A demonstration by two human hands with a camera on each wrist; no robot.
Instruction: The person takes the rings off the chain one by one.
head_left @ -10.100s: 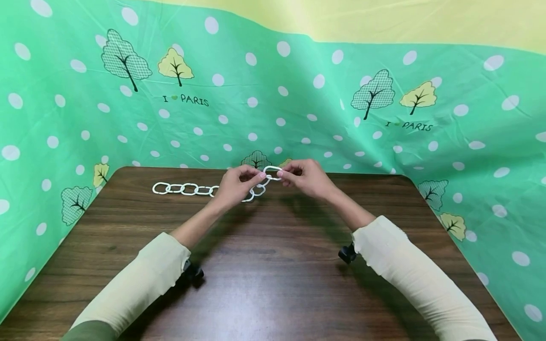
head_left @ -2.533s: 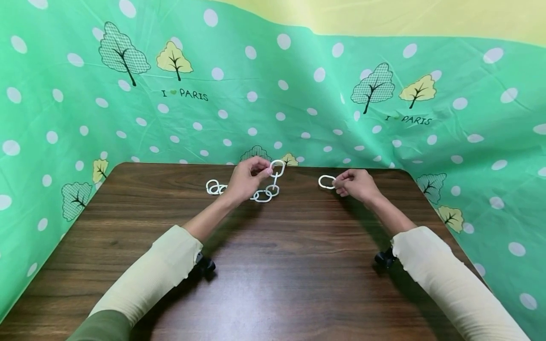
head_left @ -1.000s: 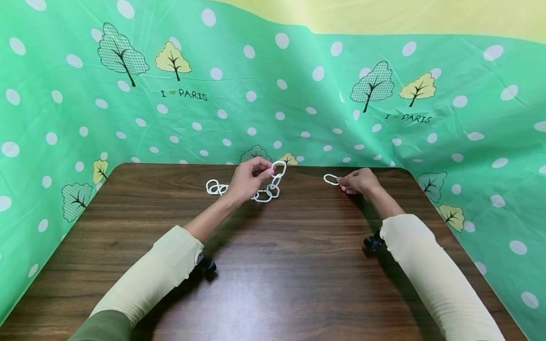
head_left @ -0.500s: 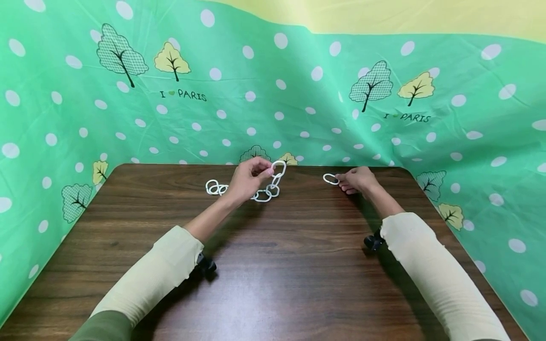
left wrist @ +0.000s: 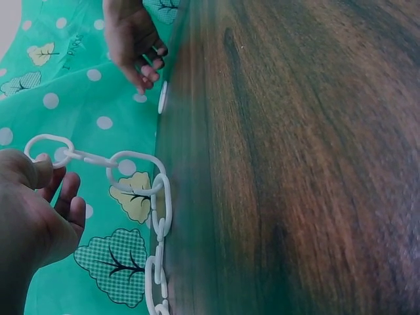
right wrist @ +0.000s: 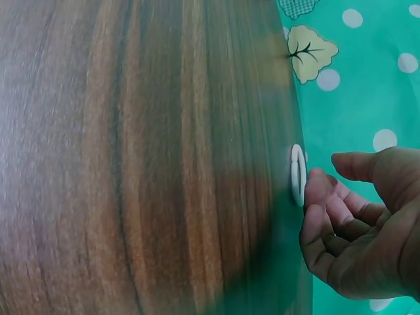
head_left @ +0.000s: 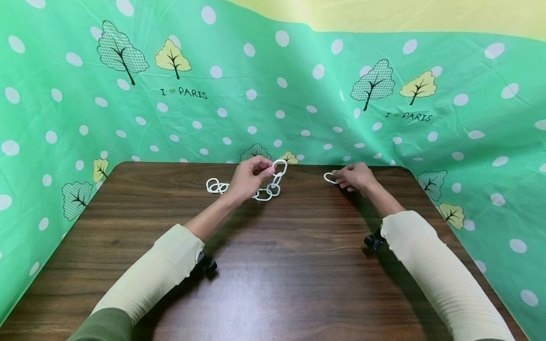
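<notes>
Tabletop (head_left: 273, 265) below, left hand (head_left: 248, 176) (raised) pinches white chain (left wrist: 157, 189).

We stretch our left arm (head_left: 155, 263) and right arm (head_left: 431, 272) across the tabletop (head_left: 273, 255) toward its far edge. By the middle of that edge our left hand (head_left: 249, 179) is set in a pinch; nearer the far right corner, our right hand (head_left: 358, 177) has its thumb (right wrist: 361, 165) apart from loosely bent fingers (right wrist: 317, 192).

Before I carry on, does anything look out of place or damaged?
One oddity: a white oval link lies on the brown wood-grain table by the right hand, apart from the white oval-link chain; no damage shows.
</notes>
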